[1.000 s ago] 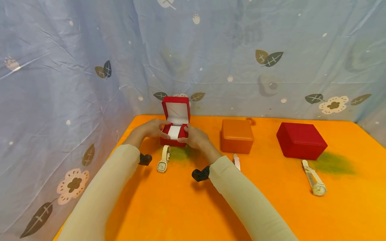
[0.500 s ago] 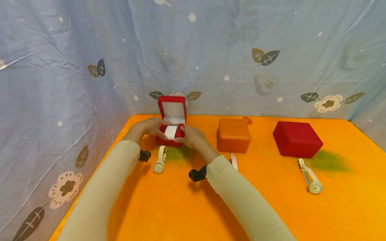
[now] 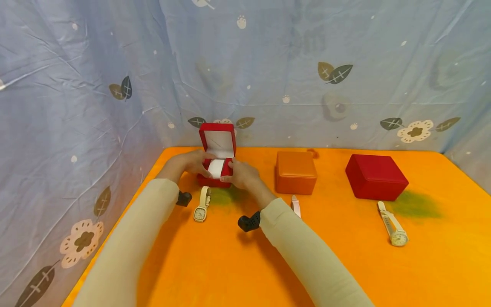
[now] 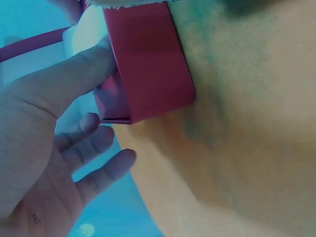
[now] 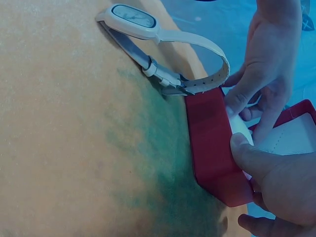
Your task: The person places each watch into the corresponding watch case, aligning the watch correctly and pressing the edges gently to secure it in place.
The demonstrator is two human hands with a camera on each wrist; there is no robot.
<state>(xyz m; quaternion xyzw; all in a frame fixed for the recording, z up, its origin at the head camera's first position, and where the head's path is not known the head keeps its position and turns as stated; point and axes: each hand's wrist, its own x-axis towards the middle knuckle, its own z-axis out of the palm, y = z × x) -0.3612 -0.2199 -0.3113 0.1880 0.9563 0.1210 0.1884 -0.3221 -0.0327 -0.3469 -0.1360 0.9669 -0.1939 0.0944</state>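
A red watch box (image 3: pixel 214 182) stands with its lid (image 3: pixel 218 140) raised at the back left of the table. Inside sits a white cushion (image 3: pixel 216 169). My left hand (image 3: pixel 192 163) reaches in from the left, thumb and forefinger at the cushion's left end; the left wrist view shows its other fingers spread outside the box. From the right, my right hand (image 3: pixel 242 174) pinches the cushion's other end, its thumb (image 5: pixel 242 143) dipping over the front wall in the right wrist view. Just in front of the box lies a cream-strapped square watch (image 3: pixel 201 207).
An orange closed box (image 3: pixel 296 172) and a red closed box (image 3: pixel 376 177) stand to the right. A pink-strapped watch (image 3: pixel 296 207) is partly hidden behind my right sleeve. Another white-strapped watch (image 3: pixel 395 228) lies before the red closed box. A patterned curtain (image 3: pixel 268 76) hangs behind the table.
The whole head view has shifted slightly, so things appear a little further left. Both hands keep their place at the cushion in the open red box.
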